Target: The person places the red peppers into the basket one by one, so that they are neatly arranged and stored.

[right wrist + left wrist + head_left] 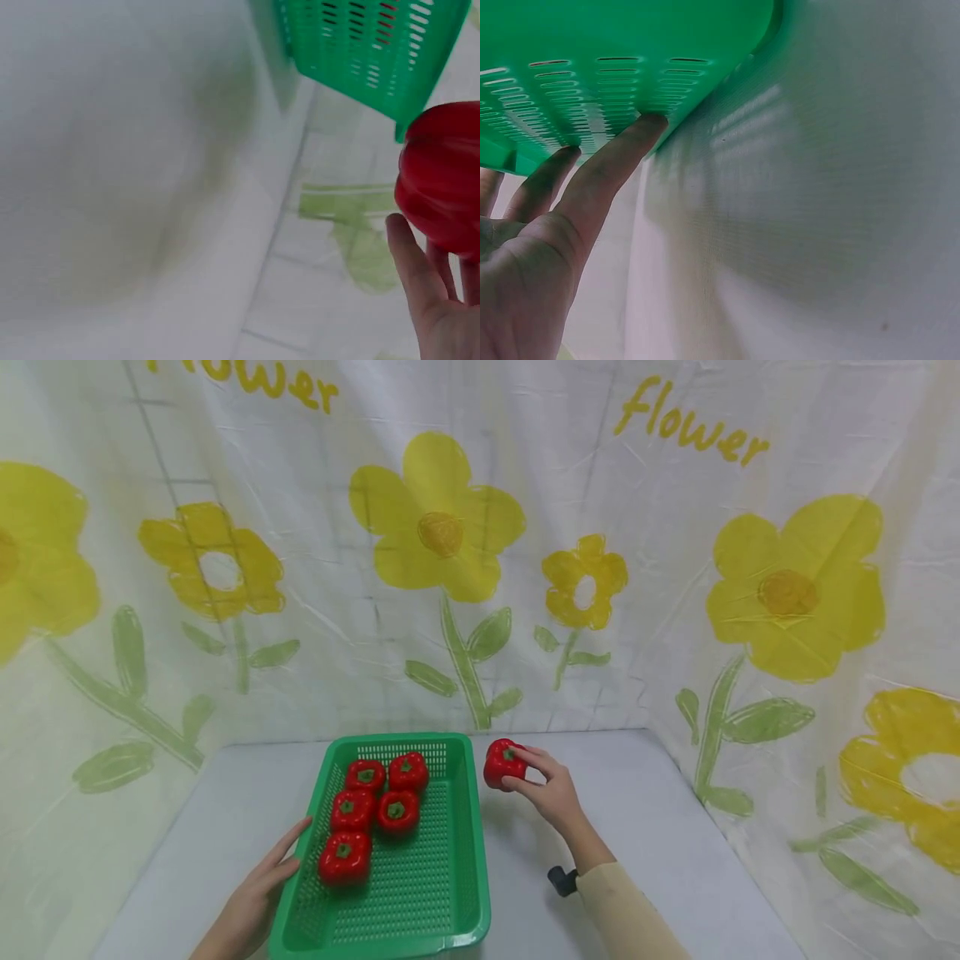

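A red bell pepper (pixel 504 765) with a green stem is pinched between the thumb and fingers of my right hand (pixel 551 789), just right of the basket. In the right wrist view this bell pepper (pixel 444 180) is raised over the table. My left hand (pixel 258 893) lies along the left side of the green plastic basket (pixel 483 860), its fingers extended. The left wrist view shows those fingertips (pixel 654 122) against the slotted basket wall (pixel 619 82). Inside the basket, several red bell peppers (pixel 345 858) sit stem up in its left and back part.
The basket stands on a white table (pixel 600 793). Behind and at both sides hangs a white curtain (pixel 330 635) printed with yellow flowers. A small black object (pixel 561 881) is at the right wrist, by the sleeve cuff (pixel 600 881).
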`<state>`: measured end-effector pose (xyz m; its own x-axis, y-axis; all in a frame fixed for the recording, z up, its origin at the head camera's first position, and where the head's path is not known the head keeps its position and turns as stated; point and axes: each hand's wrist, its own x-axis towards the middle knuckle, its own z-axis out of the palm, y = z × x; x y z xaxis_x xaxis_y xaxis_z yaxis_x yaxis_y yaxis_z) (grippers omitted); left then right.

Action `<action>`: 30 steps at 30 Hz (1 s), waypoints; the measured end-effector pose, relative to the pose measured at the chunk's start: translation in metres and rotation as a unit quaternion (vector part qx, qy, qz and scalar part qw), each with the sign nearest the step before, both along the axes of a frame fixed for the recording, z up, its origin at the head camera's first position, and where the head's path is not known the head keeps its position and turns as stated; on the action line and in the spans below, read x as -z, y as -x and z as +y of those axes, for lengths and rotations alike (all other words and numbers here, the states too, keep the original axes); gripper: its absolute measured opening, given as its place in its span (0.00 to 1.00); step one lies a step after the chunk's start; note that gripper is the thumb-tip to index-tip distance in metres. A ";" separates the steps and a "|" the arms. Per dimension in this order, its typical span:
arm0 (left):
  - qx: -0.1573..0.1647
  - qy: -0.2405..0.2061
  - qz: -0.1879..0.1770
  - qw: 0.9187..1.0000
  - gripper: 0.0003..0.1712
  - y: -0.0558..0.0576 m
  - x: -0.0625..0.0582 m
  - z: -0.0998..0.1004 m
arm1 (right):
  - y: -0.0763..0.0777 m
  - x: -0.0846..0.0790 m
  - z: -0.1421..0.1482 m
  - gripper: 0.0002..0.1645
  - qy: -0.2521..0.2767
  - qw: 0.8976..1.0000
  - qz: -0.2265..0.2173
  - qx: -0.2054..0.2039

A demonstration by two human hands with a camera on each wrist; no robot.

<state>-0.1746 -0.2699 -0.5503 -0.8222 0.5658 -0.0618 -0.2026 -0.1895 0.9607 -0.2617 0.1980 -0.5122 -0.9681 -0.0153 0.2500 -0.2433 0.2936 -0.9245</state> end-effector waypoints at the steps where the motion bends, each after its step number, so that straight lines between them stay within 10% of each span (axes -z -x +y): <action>1: 0.002 -0.004 0.000 1.000 0.35 0.000 0.000 0.000 | 0.000 -0.003 -0.001 0.30 0.001 1.000 0.001 -0.001; 21: -0.004 0.010 -0.011 1.000 0.35 0.000 -0.003 0.000 | -0.026 -0.056 -0.035 0.32 -0.031 0.996 0.023 -0.076; 30: -0.012 0.026 0.000 1.000 0.36 0.000 -0.001 0.001 | -0.037 -0.053 -0.055 0.30 -0.058 0.988 0.014 -0.146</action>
<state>-0.1744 -0.2693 -0.5497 -0.8358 0.5416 -0.0904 -0.1988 -0.1449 0.9693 -0.2244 0.1432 -0.4592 -0.9112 -0.3224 0.2566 -0.3579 0.3105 -0.8806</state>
